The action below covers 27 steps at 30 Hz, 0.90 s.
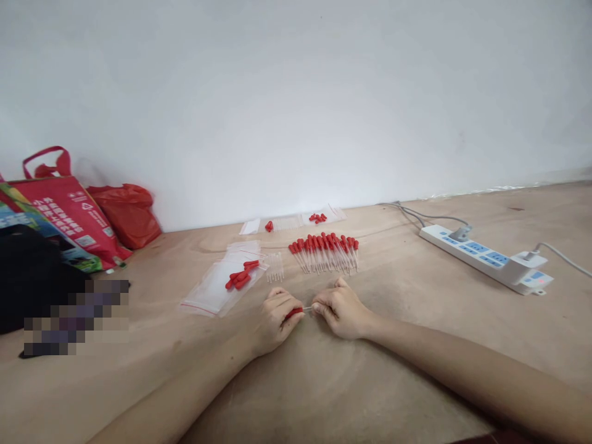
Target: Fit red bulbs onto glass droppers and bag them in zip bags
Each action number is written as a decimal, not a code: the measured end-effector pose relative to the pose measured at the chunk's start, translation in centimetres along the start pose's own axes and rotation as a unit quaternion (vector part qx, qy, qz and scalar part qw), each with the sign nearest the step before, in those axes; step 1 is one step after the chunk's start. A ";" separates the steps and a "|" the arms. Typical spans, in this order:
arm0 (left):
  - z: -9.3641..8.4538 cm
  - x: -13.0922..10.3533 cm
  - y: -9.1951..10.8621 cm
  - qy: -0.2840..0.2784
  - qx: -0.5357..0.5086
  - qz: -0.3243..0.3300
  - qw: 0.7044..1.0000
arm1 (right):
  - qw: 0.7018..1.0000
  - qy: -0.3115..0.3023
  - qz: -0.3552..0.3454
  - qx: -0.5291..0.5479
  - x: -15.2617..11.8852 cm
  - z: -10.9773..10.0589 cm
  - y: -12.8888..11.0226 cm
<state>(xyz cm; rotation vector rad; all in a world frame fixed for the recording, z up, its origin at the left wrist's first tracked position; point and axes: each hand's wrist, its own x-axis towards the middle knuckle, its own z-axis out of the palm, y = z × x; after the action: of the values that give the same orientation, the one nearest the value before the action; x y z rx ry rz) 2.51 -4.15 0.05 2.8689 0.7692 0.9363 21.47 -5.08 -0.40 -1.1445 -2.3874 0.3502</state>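
Observation:
Near the middle of the wooden table, my left hand is closed around a red rubber dropper bulb. My right hand pinches a thin clear dropper tube, whose visible end meets the bulb's mouth between the hands. How deep the tube sits in the bulb cannot be made out. Just beyond my hands lies a row of droppers with red bulbs, bulbs pointing away. To its left are several bare clear tubes, and loose red bulbs rest on a clear zip bag.
Along the wall lie another zip bag with small red bulbs and more clear tubes. At right is a white power strip with plugs and cables. A red shopping bag, red plastic bag and black cloth-like item occupy the left.

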 end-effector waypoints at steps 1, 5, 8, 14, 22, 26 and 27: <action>0.0 0.0 0.0 -0.001 0.002 0.003 1.000 | 1.000 -0.005 0.006 0.007 0.0 0.0 -0.1; 0.2 -0.1 -0.4 -0.003 0.016 0.021 1.000 | 0.999 -0.022 0.031 0.025 0.2 0.1 -0.4; 0.0 -0.1 -0.7 -0.013 0.033 0.027 0.999 | 0.998 -0.034 0.042 0.018 0.3 -0.1 -0.6; -1.0 0.1 -1.3 -0.015 0.048 -0.022 0.999 | 0.999 -0.050 -0.003 -0.019 0.9 -1.4 -0.8; -2.4 -1.4 -4.6 0.062 0.164 -0.216 0.961 | 0.971 0.040 0.218 0.092 5.4 -1.7 2.9; -2.6 -1.7 -5.3 0.051 0.211 -0.252 0.943 | 0.950 0.123 0.285 0.023 8.3 -1.0 3.7; -2.7 -1.8 -5.3 0.049 0.224 -0.262 0.937 | 0.946 0.132 0.295 0.002 9.0 -0.8 3.7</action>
<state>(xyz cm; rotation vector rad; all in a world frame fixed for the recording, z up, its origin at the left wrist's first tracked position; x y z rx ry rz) -2.59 -0.65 0.36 2.6945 1.8516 0.9180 19.42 4.27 1.40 -1.7719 -1.7753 0.3625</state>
